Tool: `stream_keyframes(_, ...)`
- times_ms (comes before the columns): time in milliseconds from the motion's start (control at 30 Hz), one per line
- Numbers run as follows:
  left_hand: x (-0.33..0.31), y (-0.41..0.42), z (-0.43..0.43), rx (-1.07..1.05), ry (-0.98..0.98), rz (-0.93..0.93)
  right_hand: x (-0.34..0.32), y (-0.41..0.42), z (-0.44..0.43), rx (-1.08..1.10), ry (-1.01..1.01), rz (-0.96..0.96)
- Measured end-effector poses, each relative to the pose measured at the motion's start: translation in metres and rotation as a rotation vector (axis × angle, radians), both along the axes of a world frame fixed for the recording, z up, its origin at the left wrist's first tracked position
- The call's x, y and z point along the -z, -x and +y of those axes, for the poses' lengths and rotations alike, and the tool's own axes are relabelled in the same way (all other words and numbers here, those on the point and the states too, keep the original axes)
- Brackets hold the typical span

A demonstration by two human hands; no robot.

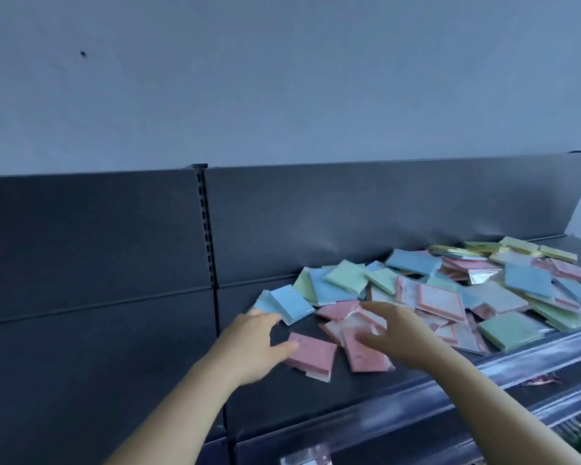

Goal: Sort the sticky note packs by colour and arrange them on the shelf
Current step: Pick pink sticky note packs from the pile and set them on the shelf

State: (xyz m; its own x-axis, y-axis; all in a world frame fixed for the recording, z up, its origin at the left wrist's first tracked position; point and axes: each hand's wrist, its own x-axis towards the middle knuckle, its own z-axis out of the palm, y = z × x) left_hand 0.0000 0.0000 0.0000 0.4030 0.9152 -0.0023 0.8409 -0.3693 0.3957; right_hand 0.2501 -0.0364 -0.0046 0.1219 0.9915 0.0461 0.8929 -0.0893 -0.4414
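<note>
A person works over sticky note packs on a dark metal shelf (316, 391) beneath a plain grey wall (282, 78). Open shelf surface runs from the slotted upright (208, 229) along the near side. A clear rail (534, 350) closes the front edge and the back panel (349, 213) bounds the far side.

The left hand (252, 347) reaches in just right of the upright, its grip released, fingers spread and holding nothing. Its thumb lies at the near edge of a lone pink pack (314, 355). Its fingertips are just short of a blue pack (291, 303) tilted at the pile's left end. The forearm rises from the lower left.

The right hand (403, 337), blurred, hovers with its grip likewise loose and wide over a cluster of pink packs (366, 357). Whether it touches them cannot be told. Its forearm comes in across the rail from the lower right.

Beyond it, the mixed pile (450, 290) of blue, green and pink packs sprawls unsorted toward the shelf's right end. A green pack (510, 330) lies near the rail and yellow packs (517, 246) lie against the back panel.
</note>
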Motion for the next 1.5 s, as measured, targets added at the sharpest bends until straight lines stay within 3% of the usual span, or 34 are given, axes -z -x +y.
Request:
stream_keyframes(200,0.011,-0.046,0.003,0.034,0.21,0.243,0.004,-0.031,0.006,-0.243,0.057,-0.096)
stream_keyframes(333,0.008,-0.051,0.002,-0.073,0.255,0.198,0.013,-0.046,0.013,-0.318,0.101,-0.091)
stream_keyframes(600,0.019,-0.052,-0.02,-0.333,0.145,-0.005,0.016,-0.049,0.028,-0.384,0.189,-0.093)
stream_keyframes(867,0.024,-0.044,-0.034,-0.446,0.101,-0.456,0.02,-0.04,0.024,-0.279,0.032,0.395)
stream_keyframes(1000,0.019,-0.04,-0.043,-0.486,0.159,-0.708,0.015,-0.022,0.025,-0.326,0.096,0.759)
stream_keyframes(1100,0.014,-0.035,-0.053,-0.502,0.207,-0.892,0.015,0.005,0.028,-0.366,0.134,0.874)
stream_keyframes(1267,0.005,-0.007,-0.068,-0.498,0.162,-0.978,0.013,0.057,0.032,-0.399,0.189,1.052)
stream_keyframes(1500,-0.004,0.062,-0.083,-0.612,-0.063,-0.972,-0.001,0.141,0.034,-0.463,0.16,1.021)
